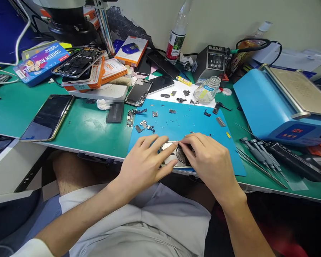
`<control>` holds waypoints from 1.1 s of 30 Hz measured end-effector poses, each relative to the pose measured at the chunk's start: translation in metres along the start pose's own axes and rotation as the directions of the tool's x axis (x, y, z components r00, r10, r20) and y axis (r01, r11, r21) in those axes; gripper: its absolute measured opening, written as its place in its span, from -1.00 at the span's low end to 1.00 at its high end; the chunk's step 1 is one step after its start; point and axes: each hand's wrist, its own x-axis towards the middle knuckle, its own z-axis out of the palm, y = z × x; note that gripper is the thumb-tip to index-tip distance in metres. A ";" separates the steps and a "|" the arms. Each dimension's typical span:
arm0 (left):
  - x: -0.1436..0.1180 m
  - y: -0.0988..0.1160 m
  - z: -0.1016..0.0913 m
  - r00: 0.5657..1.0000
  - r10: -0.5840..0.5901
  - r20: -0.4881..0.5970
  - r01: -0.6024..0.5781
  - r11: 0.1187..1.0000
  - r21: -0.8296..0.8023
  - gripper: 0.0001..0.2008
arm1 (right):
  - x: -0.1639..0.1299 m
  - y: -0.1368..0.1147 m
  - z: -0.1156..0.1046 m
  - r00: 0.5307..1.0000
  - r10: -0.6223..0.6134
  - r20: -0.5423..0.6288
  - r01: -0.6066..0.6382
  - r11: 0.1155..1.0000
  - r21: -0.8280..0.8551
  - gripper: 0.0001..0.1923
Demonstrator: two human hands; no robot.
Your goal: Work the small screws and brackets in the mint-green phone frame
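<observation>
Both hands on opened phone [173,157]: left hand [144,166] pressing flat, fingers open; right hand [211,162] fingertips pinching at coil, mid-disassembly; next, careful lift.

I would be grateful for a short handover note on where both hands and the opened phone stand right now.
Left hand: rests on the left part of the opened phone housing, fingers spread over it, steadying it.
Right hand: fingertips pinch at the round coil inside the housing; whether anything is gripped cannot be seen.
The housing lies at the near edge of the blue mat.
Done: the housing is open; small brackets and screws lie spread on the mat, and a detached screen lies behind it.
Left: the coil sits in the housing. Screwdrivers lie to the right.
</observation>
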 end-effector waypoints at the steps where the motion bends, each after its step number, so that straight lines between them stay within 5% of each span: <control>1: 0.000 0.000 0.000 1.000 0.001 0.000 -0.001 1.000 0.007 -0.63 | 0.000 -0.001 0.000 1.000 0.001 0.001 -0.001 1.000 -0.002 -0.79; 12: -0.001 0.006 0.003 0.999 0.042 -0.033 -0.039 0.995 0.094 -0.66 | 0.002 0.011 0.002 0.996 0.083 0.017 -0.084 0.988 0.129 -0.81; 20: 0.000 0.004 0.001 0.999 0.047 -0.005 -0.046 0.994 0.097 -0.66 | 0.005 0.008 0.000 0.999 -0.022 0.049 0.021 1.000 0.014 -0.75; 33: 0.003 0.007 -0.001 0.995 0.095 0.016 -0.096 0.990 0.099 -0.62 | -0.002 -0.007 -0.004 1.000 0.013 -0.013 -0.014 0.995 -0.102 -0.83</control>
